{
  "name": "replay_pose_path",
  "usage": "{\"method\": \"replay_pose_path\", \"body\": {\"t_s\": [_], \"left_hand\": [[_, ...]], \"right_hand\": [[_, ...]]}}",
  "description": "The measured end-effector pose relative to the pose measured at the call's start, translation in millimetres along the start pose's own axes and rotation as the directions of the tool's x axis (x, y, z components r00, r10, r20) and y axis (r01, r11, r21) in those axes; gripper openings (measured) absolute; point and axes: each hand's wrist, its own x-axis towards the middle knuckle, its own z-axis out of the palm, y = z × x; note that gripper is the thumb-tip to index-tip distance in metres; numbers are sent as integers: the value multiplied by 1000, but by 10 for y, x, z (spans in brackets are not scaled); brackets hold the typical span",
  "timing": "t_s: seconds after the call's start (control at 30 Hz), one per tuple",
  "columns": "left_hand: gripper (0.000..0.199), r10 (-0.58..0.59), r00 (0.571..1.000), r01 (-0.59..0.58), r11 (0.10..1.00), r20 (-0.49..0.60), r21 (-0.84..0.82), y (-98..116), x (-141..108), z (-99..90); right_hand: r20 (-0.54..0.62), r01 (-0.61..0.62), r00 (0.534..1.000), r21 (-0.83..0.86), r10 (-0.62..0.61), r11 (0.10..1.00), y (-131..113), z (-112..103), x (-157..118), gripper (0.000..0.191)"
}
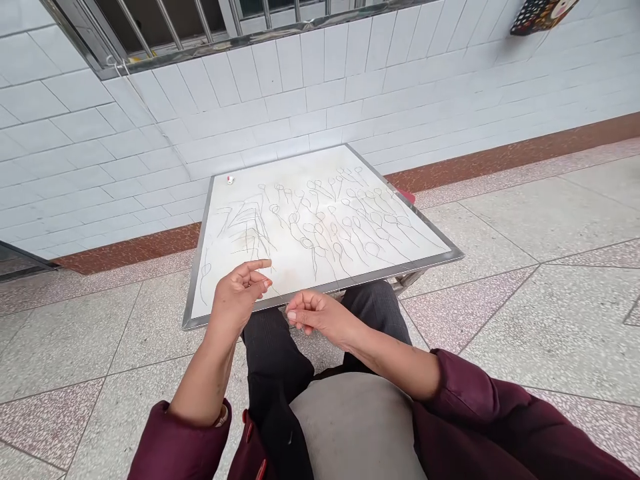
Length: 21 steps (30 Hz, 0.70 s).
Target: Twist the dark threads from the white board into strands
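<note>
Left hand and right hand at the table's near edge, looped strands beyond

The left hand is raised at the near edge of the table, its forefinger and thumb tips standing apart. A small orange patch shows at the thumb tip; whether it is something gripped or something on the skin cannot be told. The right hand is just beside it, nearer the body, fingers curled and thumb tip close to the fingertips. Whether a strand runs between the two hands, or is pinched in either, is too fine to make out.

Past the hands, the looped strands lie across the middle and right of the white tabletop. They are thin and dark, each bent into a small rounded loop with long tails, and many overlap, so single pieces are hard to separate. To their left is a tangle of straighter strands, partly hidden behind the left hand. One more looped strand lies alone near the left edge.

At the far left corner sits a small white and red item, too small to identify. Behind the table is a white tiled wall with a barred window, cut off above. A patterned item at top right is also cut off; whether its markings include lettering is unclear. A bit of something red shows past the table's right edge, mostly hidden.
</note>
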Motion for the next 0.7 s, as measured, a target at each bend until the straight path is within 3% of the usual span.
{"method": "replay_pose_path", "body": {"t_s": [0.2, 0.3, 0.47, 0.6, 0.7], "left_hand": [[40, 45, 995, -47, 999, -94, -18, -5, -36, -39], [42, 60, 991, -59, 998, -123, 16, -8, -73, -55], [41, 60, 995, -52, 993, -82, 102, -27, -107, -60], [47, 63, 998, -65, 993, 26, 101, -40, -123, 60], [54, 74, 993, -79, 995, 90, 54, -22, -168, 153]], "right_hand": [[24, 0, 1000, -34, 1, 999, 107, 36, -155, 32], [41, -28, 999, -82, 31, 996, 158, -87, -238, 33], [171, -4, 981, -443, 89, 897, 21, -438, -286, 20], [6, 149, 985, -521, -171, 841, -204, -333, -144, 21], [11, 280, 950, -465, -311, 840, -259, -113, 15, 27]]}}
